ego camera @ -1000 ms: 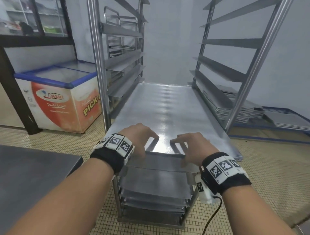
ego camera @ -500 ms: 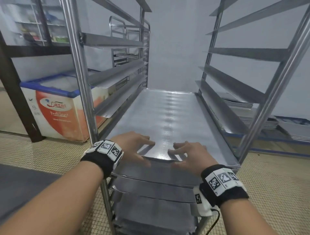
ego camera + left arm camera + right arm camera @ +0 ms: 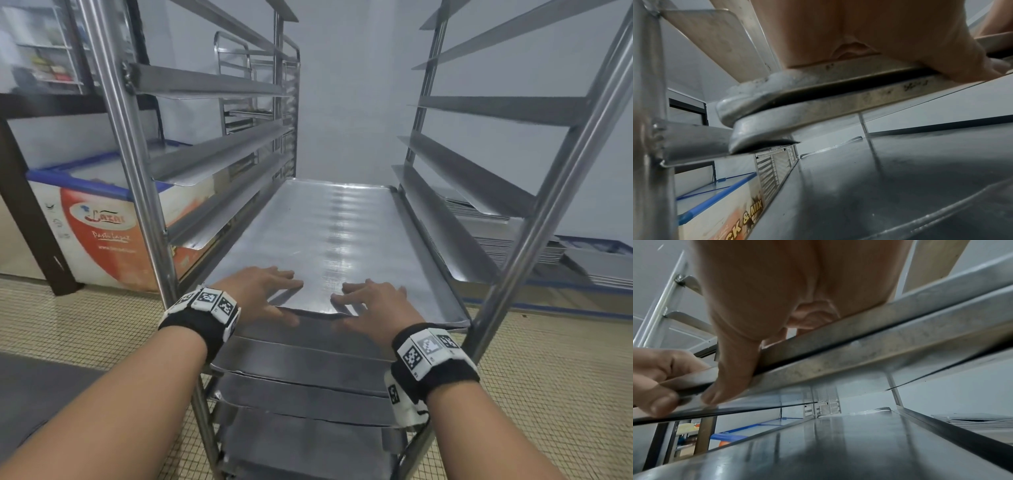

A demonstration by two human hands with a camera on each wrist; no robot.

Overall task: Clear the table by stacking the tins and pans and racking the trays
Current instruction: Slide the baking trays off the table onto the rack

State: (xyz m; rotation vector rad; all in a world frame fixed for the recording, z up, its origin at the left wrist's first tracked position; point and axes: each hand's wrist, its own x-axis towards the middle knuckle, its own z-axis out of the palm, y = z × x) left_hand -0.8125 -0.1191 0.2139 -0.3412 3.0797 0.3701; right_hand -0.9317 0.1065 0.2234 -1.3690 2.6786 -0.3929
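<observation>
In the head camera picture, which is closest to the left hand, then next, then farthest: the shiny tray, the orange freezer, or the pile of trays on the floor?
From the left hand:
1. The shiny tray, right under its fingers in the rack.
2. The orange freezer, off to the left, beyond the rack post.
3. The pile of trays on the floor, far right, past the rack's other side.

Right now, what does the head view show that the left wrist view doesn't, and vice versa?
Head only: both hands, left hand and right hand, fingers flat on the top tray, the empty rack rails above, more trays below. Left wrist only: the tray's corner sitting on its rail, thumb under the lip. Both: the top tray, the freezer.
</observation>
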